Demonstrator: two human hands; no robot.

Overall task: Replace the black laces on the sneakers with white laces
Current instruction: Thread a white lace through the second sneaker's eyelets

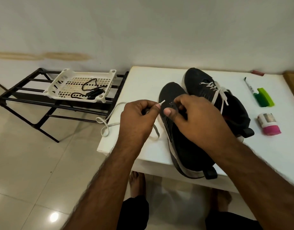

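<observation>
White lace (161,102) tip pinched in left hand (138,119) fingers; right hand (199,118) fingers apparently grip near sneaker (181,146) by eyelet.

- Bare table (143,83) left of the near sneaker (181,146): open lane there.
- Laced sneaker (207,90) sits touching the near one, blocking the right.
- Green marker (263,97) and pink-capped bottle (268,124) crowd the right side.
</observation>
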